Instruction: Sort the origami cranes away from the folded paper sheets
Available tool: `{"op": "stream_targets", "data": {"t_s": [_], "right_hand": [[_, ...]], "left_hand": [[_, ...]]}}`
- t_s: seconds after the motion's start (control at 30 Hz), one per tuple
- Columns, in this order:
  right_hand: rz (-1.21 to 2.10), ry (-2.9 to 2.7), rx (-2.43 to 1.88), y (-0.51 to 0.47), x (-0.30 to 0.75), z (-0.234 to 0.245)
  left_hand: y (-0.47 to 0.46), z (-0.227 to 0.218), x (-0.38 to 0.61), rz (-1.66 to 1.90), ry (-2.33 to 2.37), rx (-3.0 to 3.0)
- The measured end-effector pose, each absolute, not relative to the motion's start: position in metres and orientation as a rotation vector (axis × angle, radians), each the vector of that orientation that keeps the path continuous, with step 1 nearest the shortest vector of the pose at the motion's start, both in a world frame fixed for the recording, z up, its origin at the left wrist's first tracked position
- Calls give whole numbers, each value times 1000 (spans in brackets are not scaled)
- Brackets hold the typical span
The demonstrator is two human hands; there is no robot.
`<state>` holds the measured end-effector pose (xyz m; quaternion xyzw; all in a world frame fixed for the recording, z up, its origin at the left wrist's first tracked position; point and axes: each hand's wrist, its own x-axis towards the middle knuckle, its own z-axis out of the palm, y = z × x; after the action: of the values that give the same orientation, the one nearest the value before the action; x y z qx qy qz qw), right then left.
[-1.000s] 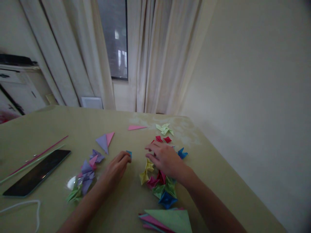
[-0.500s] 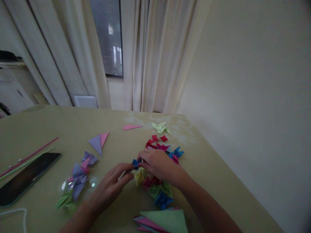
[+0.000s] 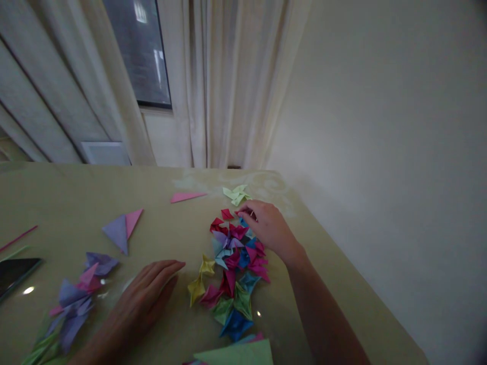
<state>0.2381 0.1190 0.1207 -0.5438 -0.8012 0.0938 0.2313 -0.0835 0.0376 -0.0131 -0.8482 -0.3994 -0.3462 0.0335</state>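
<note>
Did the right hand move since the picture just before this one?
Yes. The right hand moved right and farther across the table, judged against the pale green folded paper: its fingertips are now much closer to it.

Colourful folded paper pieces lie clustered together.

Right hand at a red paper fold, left hand near yellow paper folds

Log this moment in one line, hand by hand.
left hand: nothing visible held; right hand: at red folded paper; green paper: beyond
</note>
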Motion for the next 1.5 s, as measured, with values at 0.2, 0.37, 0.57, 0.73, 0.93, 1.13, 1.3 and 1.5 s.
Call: {"op": "stream_targets", "data": {"t_s": [0.2,0.37,0.57,0.73,0.93,1.13,1.3,1.5], "right_hand": [[183,-2108,-1570,120,248,123],[130,-2070,-1682,124,264,120],[345,-2382,-1551,114,265,111],[245,-2287,-1518,89,256,83],[119,-2147,-1465,55,242,39],[84,-2141,-1625,65,229,26],[39,-2079,-1686,75,230,17],[11,-1773,-1580,69,257,16]], "left_hand": [[32,-18,-85,-1035,-1300,-2719],[32,-24,-84,-1035,-1347,-2760],[30,-25,-74,-1011,-1402,-2804],[27,-22,-60,-1038,-1423,-2860],[24,-12,-42,-897,-1283,-3032],[22,-9,-41,-943,-1177,-3119],[22,-7,-38,-920,-1139,-3131],[24,-16,-40,-975,-1185,-3002]]}}
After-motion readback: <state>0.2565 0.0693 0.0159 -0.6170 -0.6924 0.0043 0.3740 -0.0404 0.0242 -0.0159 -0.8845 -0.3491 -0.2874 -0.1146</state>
